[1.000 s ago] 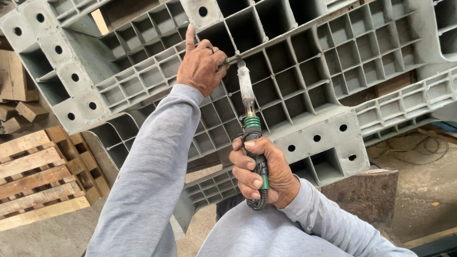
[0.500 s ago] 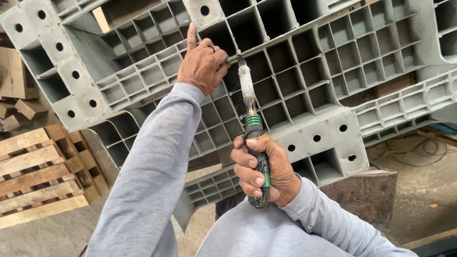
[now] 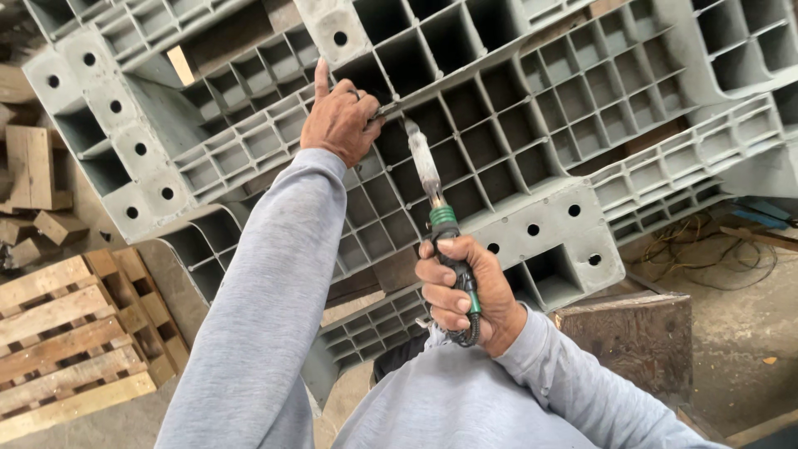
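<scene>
A large grey plastic pallet [image 3: 532,125] stands tilted in front of me, its ribbed grid underside facing me. My right hand [image 3: 461,291] grips the dark handle of a long hot-air tool [image 3: 426,170] with a green collar; the pale barrel points up at a rib of the grid. My left hand [image 3: 339,120] reaches up beside the tool's tip, index finger raised, pinching a thin grey strip [image 3: 391,108] against the rib. Both arms wear grey sleeves.
Wooden pallets [image 3: 62,333] lie at the lower left, with loose wood blocks [image 3: 33,170] above them. A dark wooden block [image 3: 636,337] stands at the lower right on the concrete floor, and tangled cable [image 3: 706,254] lies beyond it.
Both hands hold nearly the same places. The tool's tip has stayed at the rib beside my left hand, with only a slight shift of the view.
</scene>
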